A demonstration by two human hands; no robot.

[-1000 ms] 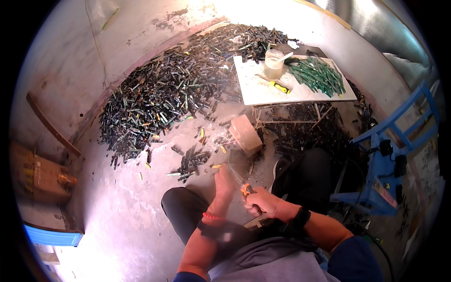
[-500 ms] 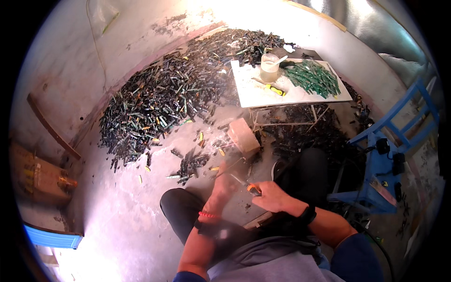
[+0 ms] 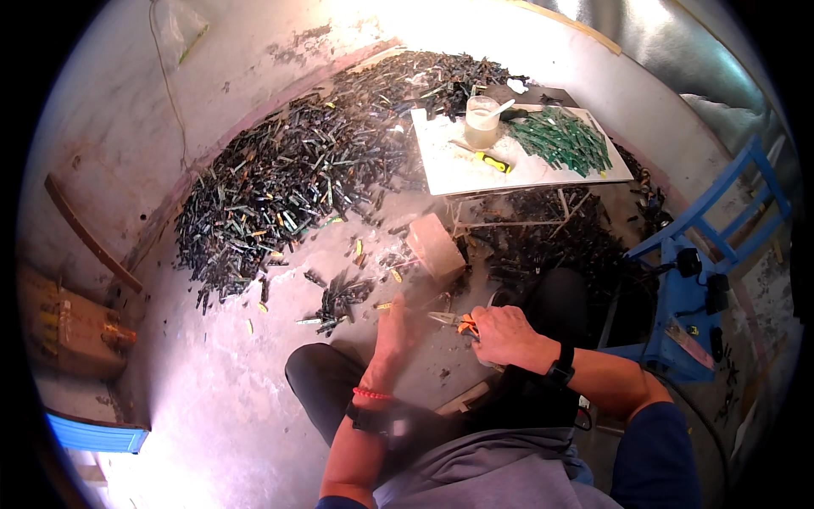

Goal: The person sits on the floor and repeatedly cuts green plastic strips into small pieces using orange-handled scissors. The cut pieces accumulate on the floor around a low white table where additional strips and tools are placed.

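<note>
My right hand (image 3: 509,338) is closed round the orange handles of a pair of pliers (image 3: 445,318), whose metal jaws point left toward my other hand. My left hand (image 3: 398,335), with a red bracelet at the wrist, is raised between my knees and smeared by motion, so whatever its fingers hold cannot be made out. Just beyond it a pinkish-brown block (image 3: 436,248) stands on the floor. A small heap of dark strips (image 3: 341,301) lies to the left of the block, with a few yellow pieces (image 3: 397,275) scattered about.
A large pile of dark strips (image 3: 280,182) lies along the wall. Ahead stands a low white-topped table (image 3: 441,174) bearing green strips (image 3: 560,140), a cloudy cup (image 3: 482,127) and a yellow-handled tool (image 3: 493,162). On the right is a blue chair (image 3: 678,339) with black items on it.
My right hand has turned and shifted slightly right and up, showing the pliers' jaws and orange handles more plainly. The left hand stays near the same place, still blurred.
</note>
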